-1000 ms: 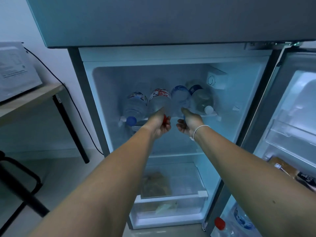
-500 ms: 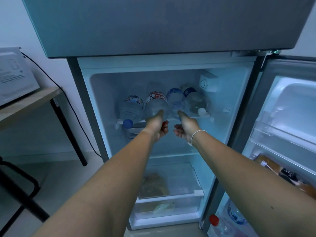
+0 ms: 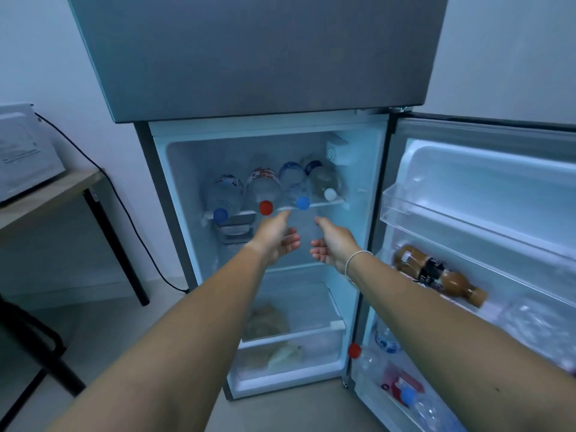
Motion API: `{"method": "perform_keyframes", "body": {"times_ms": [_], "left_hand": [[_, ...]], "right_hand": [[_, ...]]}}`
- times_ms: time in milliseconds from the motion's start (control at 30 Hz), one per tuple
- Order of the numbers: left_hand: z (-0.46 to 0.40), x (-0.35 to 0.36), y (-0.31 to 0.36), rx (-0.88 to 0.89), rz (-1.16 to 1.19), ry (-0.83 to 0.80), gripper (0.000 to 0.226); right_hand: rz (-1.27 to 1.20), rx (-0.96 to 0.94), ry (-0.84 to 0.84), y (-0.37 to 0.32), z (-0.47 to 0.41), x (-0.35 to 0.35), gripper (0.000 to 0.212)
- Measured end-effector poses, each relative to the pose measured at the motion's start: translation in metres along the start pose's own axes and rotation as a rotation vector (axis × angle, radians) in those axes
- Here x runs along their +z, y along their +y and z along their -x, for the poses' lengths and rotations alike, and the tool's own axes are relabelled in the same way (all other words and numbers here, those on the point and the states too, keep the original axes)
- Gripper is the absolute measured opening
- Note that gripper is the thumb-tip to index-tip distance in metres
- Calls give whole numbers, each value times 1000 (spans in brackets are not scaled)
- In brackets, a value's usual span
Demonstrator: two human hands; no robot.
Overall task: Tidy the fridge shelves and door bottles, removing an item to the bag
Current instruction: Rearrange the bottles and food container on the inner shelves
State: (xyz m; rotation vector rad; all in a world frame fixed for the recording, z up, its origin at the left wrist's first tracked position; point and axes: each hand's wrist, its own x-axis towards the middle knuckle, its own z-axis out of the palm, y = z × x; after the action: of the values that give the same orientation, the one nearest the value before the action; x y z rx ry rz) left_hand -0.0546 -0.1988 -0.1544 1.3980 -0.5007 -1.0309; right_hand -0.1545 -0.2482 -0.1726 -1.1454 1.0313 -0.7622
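The fridge stands open with several water bottles lying side by side on the upper shelf (image 3: 335, 203), caps toward me. The red-capped bottle (image 3: 263, 190) and the blue-capped bottle (image 3: 294, 187) lie in the middle. My left hand (image 3: 276, 236) is just below and in front of the red cap, fingers apart, holding nothing. My right hand (image 3: 332, 243) is beside it, open and empty, with a white band on the wrist. A brown bottle (image 3: 436, 272) lies tilted in the door's middle rack (image 3: 498, 275). No bag is in view.
The open door swings right; its top rack (image 3: 436, 213) holds nothing visible, its bottom rack (image 3: 374, 397) holds several water bottles. A crisper drawer (image 3: 290, 341) with bagged food sits low. A desk (image 3: 46, 198) with a microwave (image 3: 25, 151) and a black chair (image 3: 28, 347) stand at the left.
Both hands have let go of the two middle bottles and drawn back and down from the shelf. The red and blue caps now show. My view has pulled back and tilted.
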Motion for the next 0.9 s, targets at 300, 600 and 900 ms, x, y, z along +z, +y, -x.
{"method": "perform_keyframes", "body": {"times_ms": [300,600,900], "left_hand": [[59,14,-27,7,-111,-68,48],[97,26,-62,17,-229,-118,46],[125,67,-77,90,-431,-220,28]], "right_hand": [[62,-8,31,18,61,-40,24],[138,-32,94,51,97,-75,43],[171,-142,212,47,142,-126,30]]}}
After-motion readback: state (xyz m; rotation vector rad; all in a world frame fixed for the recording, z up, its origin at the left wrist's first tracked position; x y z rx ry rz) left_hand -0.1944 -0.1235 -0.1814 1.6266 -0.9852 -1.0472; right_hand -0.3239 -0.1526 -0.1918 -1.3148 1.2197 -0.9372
